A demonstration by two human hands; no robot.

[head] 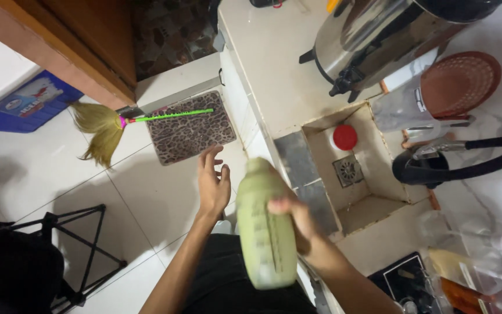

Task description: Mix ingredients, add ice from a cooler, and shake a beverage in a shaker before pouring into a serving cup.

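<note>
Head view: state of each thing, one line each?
Green bottle: tilted, blurred, gripped around its upper part.
Right hand: closed on the green bottle.
Left hand: open, fingers spread, holding nothing.
Sink: looks dry, drain uncovered.
Red lid: lying in the sink.
Broom: lying flat on the floor.
Metal urn: upright, on the counter.

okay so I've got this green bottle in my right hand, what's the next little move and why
Probably bring the open left hand onto the green bottle to steady it. The right hand alone grips its side, the bottle looks motion-blurred, and the left hand hangs free just beside it.
</note>
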